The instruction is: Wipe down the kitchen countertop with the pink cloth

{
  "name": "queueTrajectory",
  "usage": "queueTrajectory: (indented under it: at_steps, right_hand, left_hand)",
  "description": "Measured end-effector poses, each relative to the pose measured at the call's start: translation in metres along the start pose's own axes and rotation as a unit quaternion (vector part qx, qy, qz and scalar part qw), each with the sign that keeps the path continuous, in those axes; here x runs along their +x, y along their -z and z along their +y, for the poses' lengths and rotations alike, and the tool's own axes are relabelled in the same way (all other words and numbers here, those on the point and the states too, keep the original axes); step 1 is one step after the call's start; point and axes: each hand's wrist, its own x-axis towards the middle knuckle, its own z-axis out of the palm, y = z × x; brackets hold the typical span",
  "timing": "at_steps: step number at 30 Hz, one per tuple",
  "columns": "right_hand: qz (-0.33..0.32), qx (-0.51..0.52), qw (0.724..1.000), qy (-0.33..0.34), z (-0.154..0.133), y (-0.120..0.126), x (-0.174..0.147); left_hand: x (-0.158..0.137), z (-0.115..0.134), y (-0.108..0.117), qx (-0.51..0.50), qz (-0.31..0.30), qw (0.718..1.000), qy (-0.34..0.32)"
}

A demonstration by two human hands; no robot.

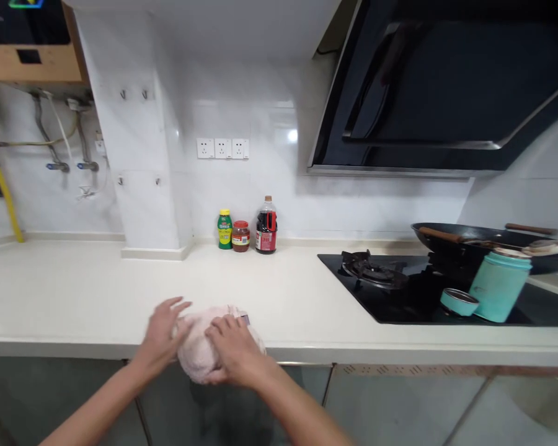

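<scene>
Home kitchen: white countertop (283, 291), gas hob (376, 272) with wok (483, 238) under a black range hood (446, 93), 3 condiment bottles (244, 232), tiled wall (260, 93).

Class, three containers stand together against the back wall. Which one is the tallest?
The dark bottle with the red label, rightmost of the three. It rises well above the green bottle and the short red-lidded jar.

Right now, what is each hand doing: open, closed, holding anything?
Left hand: open, fingers spread, resting against the pink cloth.
Right hand: curled over the pink cloth, gripping it.
</scene>
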Motion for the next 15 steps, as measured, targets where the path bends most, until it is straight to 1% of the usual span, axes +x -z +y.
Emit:
queueTrajectory:
  at_steps: [1, 3, 5, 6, 7, 9, 11, 13, 15]
  right_hand:
    - [-0.004, 0.043, 0.999, 0.011, 0.01, 0.006, -0.007]
    - [0.012, 0.106, 0.994, 0.007, 0.038, 0.019, -0.024]
    - [0.062, 0.107, 0.991, -0.055, 0.076, 0.033, -0.047]
    - [0.087, 0.08, 0.988, -0.099, 0.098, 0.039, -0.062]
    - [0.093, 0.043, 0.984, -0.143, 0.121, 0.043, -0.079]
    - [0.077, -0.035, 0.972, -0.219, 0.168, 0.047, -0.117]
    - [0.051, -0.092, 0.953, -0.283, 0.209, 0.044, -0.154]
    - [0.017, -0.114, 0.939, -0.325, 0.238, 0.034, -0.181]
    - [-0.015, -0.113, 0.934, -0.338, 0.255, 0.021, -0.197]
  left_hand:
    - [-0.005, 0.017, -0.002, -0.022, -0.018, 0.999, -0.038]
    - [-0.014, 0.048, -0.006, -0.034, -0.085, 0.991, -0.096]
    - [-0.018, 0.071, -0.008, -0.011, -0.13, 0.985, -0.113]
    - [-0.018, 0.079, -0.008, 0.006, -0.138, 0.985, -0.108]
    - [-0.017, 0.084, -0.009, 0.022, -0.138, 0.985, -0.101]
    - [-0.013, 0.09, -0.013, 0.046, -0.14, 0.985, -0.086]
    - [-0.009, 0.092, -0.019, 0.061, -0.156, 0.984, -0.061]
    - [-0.007, 0.096, -0.027, 0.074, -0.17, 0.982, -0.039]
    - [-0.007, 0.104, -0.034, 0.083, -0.172, 0.981, -0.04]
